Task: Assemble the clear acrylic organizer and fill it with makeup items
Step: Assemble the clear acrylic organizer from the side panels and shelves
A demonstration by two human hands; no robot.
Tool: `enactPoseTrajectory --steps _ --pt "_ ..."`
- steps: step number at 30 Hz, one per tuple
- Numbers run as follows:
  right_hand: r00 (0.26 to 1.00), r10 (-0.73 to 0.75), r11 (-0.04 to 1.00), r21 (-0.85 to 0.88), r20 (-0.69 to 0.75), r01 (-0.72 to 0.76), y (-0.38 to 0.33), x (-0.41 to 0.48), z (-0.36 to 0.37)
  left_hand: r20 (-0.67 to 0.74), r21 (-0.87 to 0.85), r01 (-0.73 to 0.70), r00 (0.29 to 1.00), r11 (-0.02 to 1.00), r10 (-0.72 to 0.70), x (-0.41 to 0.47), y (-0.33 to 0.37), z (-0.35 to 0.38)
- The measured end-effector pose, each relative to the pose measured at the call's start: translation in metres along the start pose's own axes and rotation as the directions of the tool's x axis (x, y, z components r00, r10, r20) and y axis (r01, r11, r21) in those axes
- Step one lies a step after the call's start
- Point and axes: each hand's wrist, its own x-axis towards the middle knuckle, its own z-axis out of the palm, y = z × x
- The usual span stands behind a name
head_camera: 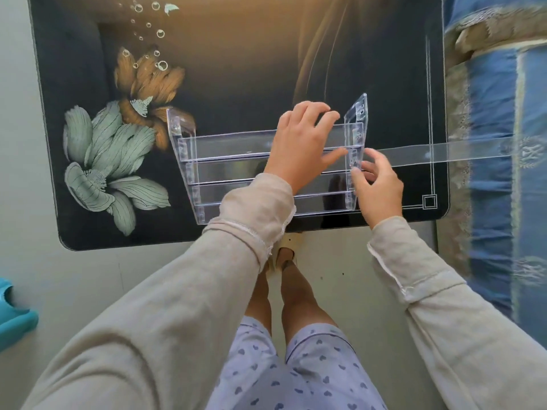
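Organizer (260,170), clear acrylic, sits at the tabletop's (236,69) 6 o'clock edge. Your left hand (305,143) reaches across, fingers spread flat on its shelves. At 3 o'clock, your right hand (377,187) pinches the side panel (356,134), tilted against the shelf ends.

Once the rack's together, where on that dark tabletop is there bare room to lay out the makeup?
Free: the far stretch of the dark flower-printed tabletop beyond the clear acrylic tiered organizer, and the near left corner by the pale green flowers. Crowded: the right end, where the left hand, right hand and loose clear acrylic strip meet.
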Motion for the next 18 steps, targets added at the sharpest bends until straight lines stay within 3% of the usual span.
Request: enactPoseTrajectory --steps 4,7,18 --pt "0.998 -0.054 0.993 -0.110 -0.016 0.052 -0.005 0.006 0.000 0.106 0.099 -0.045 0.994 0.994 0.034 0.013 0.003 0.012" --pt "0.998 -0.065 0.987 -0.147 -0.012 0.063 -0.008 0.008 -0.001 0.101 0.148 -0.029 0.995 0.989 0.014 0.019 0.003 0.014" --pt "0.999 -0.046 0.990 -0.134 0.021 0.049 -0.010 0.009 -0.004 0.162 0.039 0.023 0.986 0.999 -0.029 0.019 0.004 0.010"
